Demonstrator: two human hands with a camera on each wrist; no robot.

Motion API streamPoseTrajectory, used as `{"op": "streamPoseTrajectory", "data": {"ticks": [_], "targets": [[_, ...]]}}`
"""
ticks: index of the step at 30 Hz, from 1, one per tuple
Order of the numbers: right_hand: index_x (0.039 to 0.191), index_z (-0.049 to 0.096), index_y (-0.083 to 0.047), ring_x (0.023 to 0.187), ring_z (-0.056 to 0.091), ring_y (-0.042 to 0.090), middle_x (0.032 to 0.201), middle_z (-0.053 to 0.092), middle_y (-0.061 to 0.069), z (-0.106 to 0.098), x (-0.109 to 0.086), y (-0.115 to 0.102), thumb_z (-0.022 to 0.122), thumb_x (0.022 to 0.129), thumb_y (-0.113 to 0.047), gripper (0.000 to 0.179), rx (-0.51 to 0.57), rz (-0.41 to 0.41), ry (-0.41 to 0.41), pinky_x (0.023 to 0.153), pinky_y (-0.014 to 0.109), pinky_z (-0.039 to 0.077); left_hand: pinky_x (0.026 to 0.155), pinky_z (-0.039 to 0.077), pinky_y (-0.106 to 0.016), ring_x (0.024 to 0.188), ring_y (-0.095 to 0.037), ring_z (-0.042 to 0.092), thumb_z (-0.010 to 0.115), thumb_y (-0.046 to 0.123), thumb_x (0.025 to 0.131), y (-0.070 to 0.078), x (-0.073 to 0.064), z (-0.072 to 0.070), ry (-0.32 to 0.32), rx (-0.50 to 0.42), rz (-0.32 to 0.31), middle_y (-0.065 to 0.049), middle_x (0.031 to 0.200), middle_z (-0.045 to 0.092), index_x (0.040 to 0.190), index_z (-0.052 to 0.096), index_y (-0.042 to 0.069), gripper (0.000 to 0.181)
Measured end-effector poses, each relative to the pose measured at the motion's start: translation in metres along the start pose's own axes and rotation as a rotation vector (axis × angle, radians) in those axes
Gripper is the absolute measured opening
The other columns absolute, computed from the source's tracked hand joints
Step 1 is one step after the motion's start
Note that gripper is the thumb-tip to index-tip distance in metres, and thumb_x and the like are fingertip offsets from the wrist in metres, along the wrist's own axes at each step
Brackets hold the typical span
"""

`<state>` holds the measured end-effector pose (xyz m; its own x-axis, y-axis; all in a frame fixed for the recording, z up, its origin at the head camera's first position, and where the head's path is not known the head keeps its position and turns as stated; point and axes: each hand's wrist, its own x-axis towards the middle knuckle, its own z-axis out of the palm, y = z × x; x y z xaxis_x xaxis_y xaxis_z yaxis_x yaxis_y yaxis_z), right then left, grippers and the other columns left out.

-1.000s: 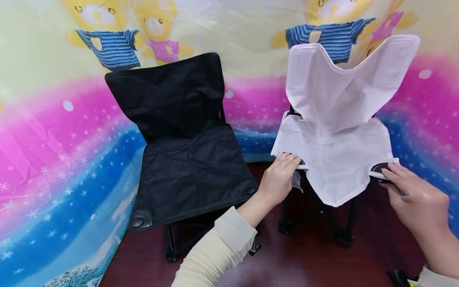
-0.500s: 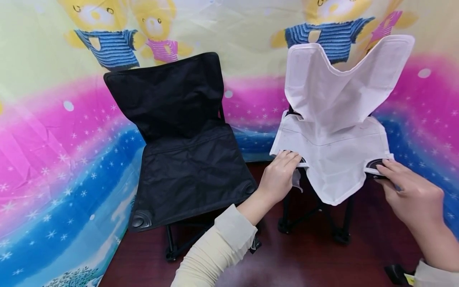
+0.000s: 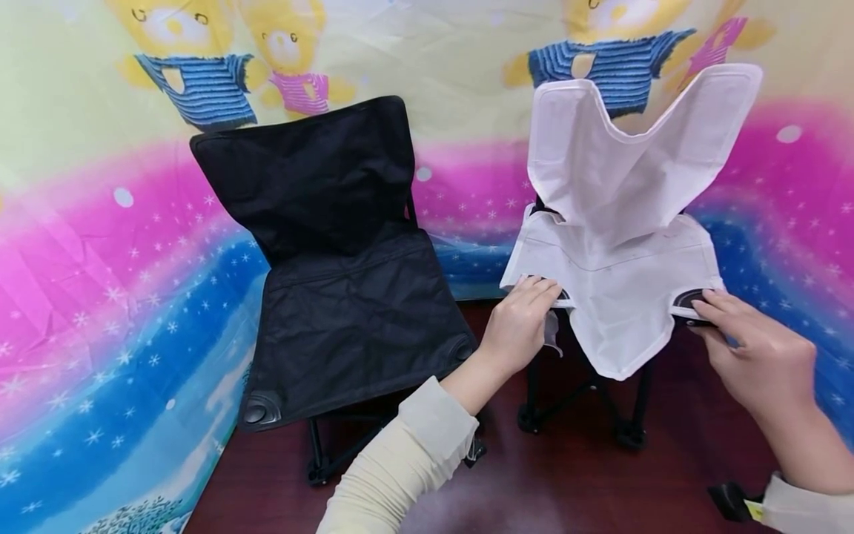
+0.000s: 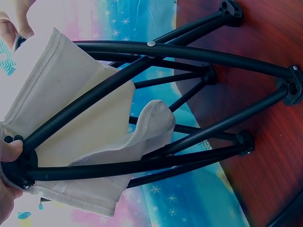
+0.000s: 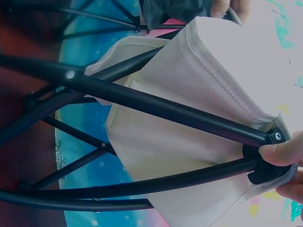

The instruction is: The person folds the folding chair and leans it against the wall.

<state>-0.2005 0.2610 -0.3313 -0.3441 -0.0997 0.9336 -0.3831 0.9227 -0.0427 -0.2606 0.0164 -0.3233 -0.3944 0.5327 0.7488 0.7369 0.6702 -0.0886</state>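
Note:
A white folding chair [image 3: 620, 289] with a black tube frame stands at the right in the head view. Its backrest cloth sags in a V, and the seat's front edge droops between the two front corners. My left hand [image 3: 517, 326] grips the left front corner. My right hand [image 3: 763, 352] holds the right front corner, fingers on the black corner patch [image 3: 694, 298]. In the left wrist view the thumb [image 4: 10, 150] presses the black joint under the corner. The right wrist view shows the other thumb [image 5: 275, 152] on the matching joint [image 5: 262, 165]. Crossed legs [image 5: 142, 101] run below the seat.
A black folding chair [image 3: 353, 311] stands unfolded to the left, close to my left forearm. Behind both hangs a printed cloth backdrop [image 3: 460, 126] with bears. The floor [image 3: 534, 482] is dark red wood. A small black object [image 3: 730, 503] lies by my right cuff.
My right hand has moved left with the right front corner, bringing the two corners closer together. The white chair's front right leg foot has shifted slightly left. My left hand stays nearly still.

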Motion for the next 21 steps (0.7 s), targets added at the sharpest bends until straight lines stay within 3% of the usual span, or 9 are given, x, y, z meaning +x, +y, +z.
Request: {"op": "streamPoseTrajectory", "data": {"ticks": [5, 14, 21], "targets": [[0.087, 0.067, 0.005, 0.085, 0.058, 0.034, 0.095, 0.061, 0.019, 0.0017, 0.0019, -0.0014, 0.035, 0.087, -0.05, 0.063, 0.005, 0.006, 0.002, 0.08, 0.041, 0.043, 0.098, 0.026, -0.023, 0.105, -0.014, 0.05, 0.05, -0.002, 0.081, -0.0001, 0.0008, -0.0001, 0.005, 0.004, 0.002, -0.003, 0.106, 0.06, 0.105, 0.062, 0.007, 0.028], [0.087, 0.067, 0.005, 0.093, 0.056, 0.025, 0.093, 0.061, 0.02, 0.004, 0.0044, -0.0017, 0.039, 0.087, -0.048, 0.06, 0.064, -0.001, 0.009, 0.091, 0.016, 0.031, 0.098, 0.026, -0.023, 0.104, -0.014, 0.05, 0.051, -0.002, 0.081, -0.0009, 0.0017, -0.0005, 0.02, -0.004, 0.009, -0.003, 0.105, 0.06, 0.104, 0.063, 0.007, 0.027], [0.087, 0.067, 0.005, 0.096, 0.055, 0.021, 0.093, 0.061, 0.02, 0.0065, 0.0056, -0.0005, 0.041, 0.086, -0.048, 0.059, 0.082, -0.006, 0.02, 0.091, 0.013, 0.029, 0.098, 0.024, -0.022, 0.105, -0.013, 0.05, 0.05, -0.001, 0.082, -0.0019, 0.0032, 0.0004, 0.011, -0.003, 0.006, -0.002, 0.105, 0.06, 0.104, 0.062, 0.008, 0.027]]}}
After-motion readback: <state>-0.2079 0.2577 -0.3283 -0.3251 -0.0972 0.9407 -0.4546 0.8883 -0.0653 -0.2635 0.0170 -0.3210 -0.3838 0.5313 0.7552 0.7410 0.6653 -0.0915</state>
